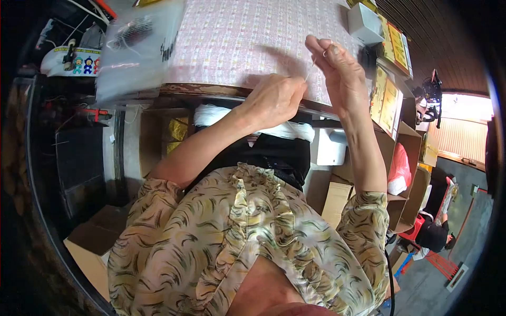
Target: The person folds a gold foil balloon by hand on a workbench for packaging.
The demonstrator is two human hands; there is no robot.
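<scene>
A thin white string (307, 77) runs between my two hands above the near edge of the table. My left hand (276, 100) is closed in a fist around its lower end, with the back of the hand facing up. Higher and to the right, my right hand (342, 66) pinches the upper end between thumb and fingers; the fingertips partly hide it. A bundle of white string (290, 129) lies across my lap, below the table edge and partly behind my left wrist.
A pink-and-white checked cloth (226, 42) covers the table. Clear plastic bags (134, 58) hang over its left corner. A white box (365, 23) and yellow printed packs (387, 100) stand at the right. Cardboard boxes (408, 179) are stacked beside me. Another person (433, 231) sits farther right.
</scene>
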